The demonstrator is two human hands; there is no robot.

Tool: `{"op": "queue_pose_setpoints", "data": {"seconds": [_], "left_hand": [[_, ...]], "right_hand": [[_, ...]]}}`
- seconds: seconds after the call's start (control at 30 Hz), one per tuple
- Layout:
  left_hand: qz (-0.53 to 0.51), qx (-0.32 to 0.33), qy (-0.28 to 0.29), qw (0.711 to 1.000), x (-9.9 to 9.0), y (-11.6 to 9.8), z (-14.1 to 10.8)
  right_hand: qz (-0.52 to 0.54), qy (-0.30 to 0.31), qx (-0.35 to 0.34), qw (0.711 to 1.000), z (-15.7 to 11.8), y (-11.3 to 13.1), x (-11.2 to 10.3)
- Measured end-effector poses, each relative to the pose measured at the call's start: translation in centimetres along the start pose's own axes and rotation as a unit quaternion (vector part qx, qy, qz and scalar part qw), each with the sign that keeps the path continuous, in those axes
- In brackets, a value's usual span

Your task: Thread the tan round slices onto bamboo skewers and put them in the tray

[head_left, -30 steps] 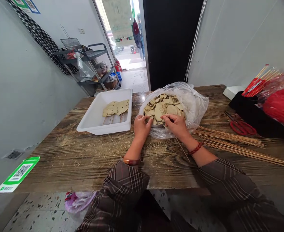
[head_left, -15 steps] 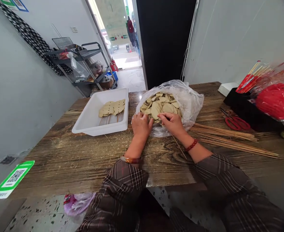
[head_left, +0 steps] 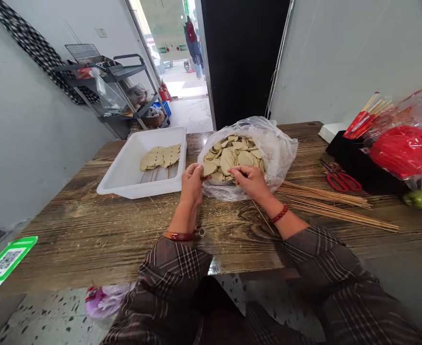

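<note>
A clear plastic bag (head_left: 281,148) lies open around a heap of thin, tan, rounded slices (head_left: 245,158). At the heap's left edge, my left hand (head_left: 191,184) pinches one tan slice (head_left: 209,168) between thumb and fingers. My right hand (head_left: 253,183) is closed over the front of the heap. From beneath it a thin wooden skewer (head_left: 262,215) slants down toward me; its tip is hidden by the hand and slices. To the left, a white plastic tub (head_left: 124,190) contains several skewered tan slices (head_left: 160,157).
Loose bamboo skewers (head_left: 336,206) lie on the wooden table (head_left: 124,244) to the right. Beyond them are red-handled scissors (head_left: 342,181) and a black box (head_left: 369,167) with a red bundle (head_left: 403,151) in plastic. A grey cart (head_left: 124,72) stands behind, near the doorway.
My left hand has moved left from the heap's front edge and now holds a slice at its side. My right hand stays over the heap with the skewer. The view has shifted slightly.
</note>
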State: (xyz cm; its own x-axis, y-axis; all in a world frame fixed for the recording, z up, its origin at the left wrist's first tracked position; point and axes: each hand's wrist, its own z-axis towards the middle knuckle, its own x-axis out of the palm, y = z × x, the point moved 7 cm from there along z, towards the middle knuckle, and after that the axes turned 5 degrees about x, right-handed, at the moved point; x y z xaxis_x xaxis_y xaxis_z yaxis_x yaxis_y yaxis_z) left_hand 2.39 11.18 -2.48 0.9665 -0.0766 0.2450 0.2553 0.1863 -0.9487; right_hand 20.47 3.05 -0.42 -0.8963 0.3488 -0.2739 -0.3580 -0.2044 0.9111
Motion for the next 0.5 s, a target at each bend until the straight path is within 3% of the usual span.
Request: {"op": "queue_pose_setpoints", "data": {"seconds": [0.23,0.37,0.5], "left_hand": [[-0.114,-0.083,0.056,0.988,1.6,-0.1,-1.0],[-0.123,-0.077,0.079,0.986,2.1,-0.4,-1.5],[-0.139,-0.061,0.065,0.986,2.2,-0.7,-1.7]], "right_hand": [[-0.008,0.076,-0.033,0.997,-1.4,0.9,1.2],[-0.019,0.088,-0.029,0.996,-1.7,0.7,1.2],[-0.032,0.095,-0.032,0.995,-2.0,0.7,1.4]]}}
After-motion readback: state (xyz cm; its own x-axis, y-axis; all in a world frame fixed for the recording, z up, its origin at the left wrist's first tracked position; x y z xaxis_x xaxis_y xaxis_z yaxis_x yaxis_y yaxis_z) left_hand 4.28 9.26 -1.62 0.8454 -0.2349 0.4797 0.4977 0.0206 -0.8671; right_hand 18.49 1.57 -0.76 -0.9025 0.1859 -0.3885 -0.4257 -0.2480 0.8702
